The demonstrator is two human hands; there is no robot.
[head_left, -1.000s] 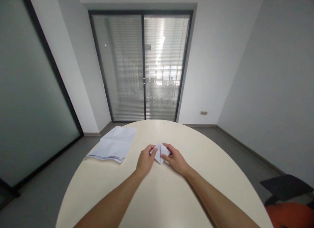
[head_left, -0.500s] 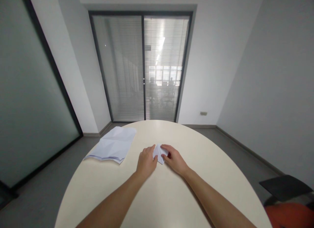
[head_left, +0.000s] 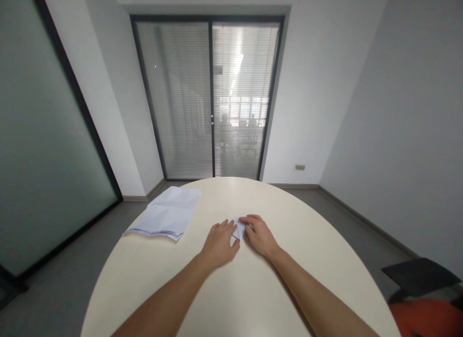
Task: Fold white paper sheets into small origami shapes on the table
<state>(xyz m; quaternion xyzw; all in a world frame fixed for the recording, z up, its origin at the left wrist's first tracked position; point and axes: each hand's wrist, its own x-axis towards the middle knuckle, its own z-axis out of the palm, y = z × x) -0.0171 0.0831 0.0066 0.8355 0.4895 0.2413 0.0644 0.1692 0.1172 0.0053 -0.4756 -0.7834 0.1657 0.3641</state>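
Folded paper seemed light, crease-prone, best edge-held; left hand lay on it, fingers outstretched; right hand's curled, grip unclear to me

There are two hands, one left hand and one right hand, and two arms. There is one small folded paper and one round table. There is one pile of big white paper; it has more than one layer, but they sit too close to count. There are two tall glass panels in one dark frame, and two little dots on one middle bar. There is one big cloudy glass panel, one small wall plate and one orange and black chair.
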